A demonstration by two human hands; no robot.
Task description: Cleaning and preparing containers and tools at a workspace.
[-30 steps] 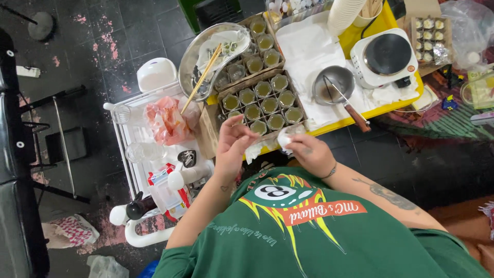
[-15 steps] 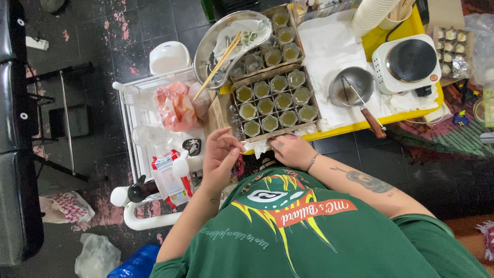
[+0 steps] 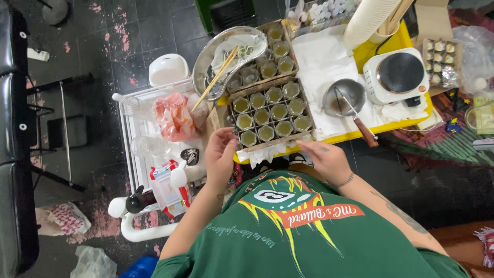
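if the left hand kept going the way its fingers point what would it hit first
Most likely the near-left corner of the cardboard tray of small filled cups; the left hand has its fingertips almost there already, though height above it is unclear.

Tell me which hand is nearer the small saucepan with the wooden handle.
Right. The right hand lies just below the saucepan; the left hand is beyond the cup tray.

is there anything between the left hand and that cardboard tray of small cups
Nothing visible. The left hand is at the near-left corner of the cardboard tray, fingertips by the nearest cup. Contact is unclear.
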